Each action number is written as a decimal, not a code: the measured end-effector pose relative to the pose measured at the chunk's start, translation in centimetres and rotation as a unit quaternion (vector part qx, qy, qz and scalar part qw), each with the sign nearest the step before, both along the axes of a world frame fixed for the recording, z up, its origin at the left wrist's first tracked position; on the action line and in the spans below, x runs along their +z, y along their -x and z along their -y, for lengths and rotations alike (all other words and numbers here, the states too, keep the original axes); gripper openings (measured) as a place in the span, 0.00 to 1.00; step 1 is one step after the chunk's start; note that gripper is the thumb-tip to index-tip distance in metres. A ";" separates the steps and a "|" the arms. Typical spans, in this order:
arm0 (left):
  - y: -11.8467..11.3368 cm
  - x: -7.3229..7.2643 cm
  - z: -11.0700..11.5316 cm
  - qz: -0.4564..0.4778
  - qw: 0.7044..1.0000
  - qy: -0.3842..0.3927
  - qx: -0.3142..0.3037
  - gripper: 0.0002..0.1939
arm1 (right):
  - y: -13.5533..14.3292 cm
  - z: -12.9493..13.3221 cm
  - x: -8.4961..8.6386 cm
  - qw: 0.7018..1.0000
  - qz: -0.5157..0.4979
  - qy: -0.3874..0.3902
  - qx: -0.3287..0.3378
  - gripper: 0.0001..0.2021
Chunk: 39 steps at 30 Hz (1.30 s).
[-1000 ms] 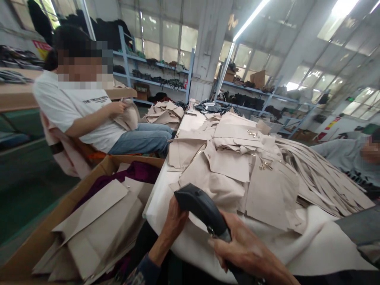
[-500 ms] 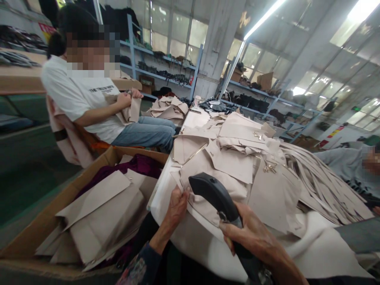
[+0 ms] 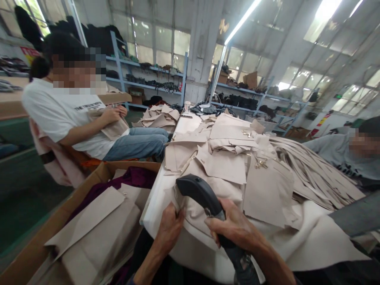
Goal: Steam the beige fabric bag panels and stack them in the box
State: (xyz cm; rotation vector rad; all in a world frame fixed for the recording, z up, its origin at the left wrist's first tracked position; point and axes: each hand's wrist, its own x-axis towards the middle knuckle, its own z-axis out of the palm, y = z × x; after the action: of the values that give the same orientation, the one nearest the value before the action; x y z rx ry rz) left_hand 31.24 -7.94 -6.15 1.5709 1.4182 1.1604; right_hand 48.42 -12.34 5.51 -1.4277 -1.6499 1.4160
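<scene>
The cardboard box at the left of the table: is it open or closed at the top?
Open. No flap covers the visible top of the cardboard box, and beige pieces and purple cloth show inside it.

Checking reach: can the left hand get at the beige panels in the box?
Likely yes: the left hand is near the open box, top panels uncovered, though it seems to hold beige fabric.
</scene>
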 end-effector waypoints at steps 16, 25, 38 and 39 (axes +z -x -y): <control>5.1 6.3 -7.8 -0.370 0.897 -0.236 0.050 0.18 | -4.2 2.5 -1.1 0.995 0.033 0.069 -0.058 0.07; -1.2 5.7 -18.3 -0.434 0.823 -0.296 -0.216 0.16 | -4.6 3.5 -0.8 0.987 0.133 -0.024 -0.088 0.07; 2.9 11.9 -12.8 -0.174 0.966 -0.088 -0.167 0.17 | -3.2 4.7 0.4 0.995 0.049 0.037 -0.081 0.06; 3.1 11.6 -12.2 -0.150 0.972 -0.079 -0.160 0.17 | -3.0 4.7 0.5 0.996 0.037 0.030 -0.078 0.06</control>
State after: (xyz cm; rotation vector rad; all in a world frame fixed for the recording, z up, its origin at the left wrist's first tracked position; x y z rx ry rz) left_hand 28.12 4.29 5.40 2.0707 1.2137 0.8862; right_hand 51.39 -17.04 5.98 -1.6232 -1.5156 1.3504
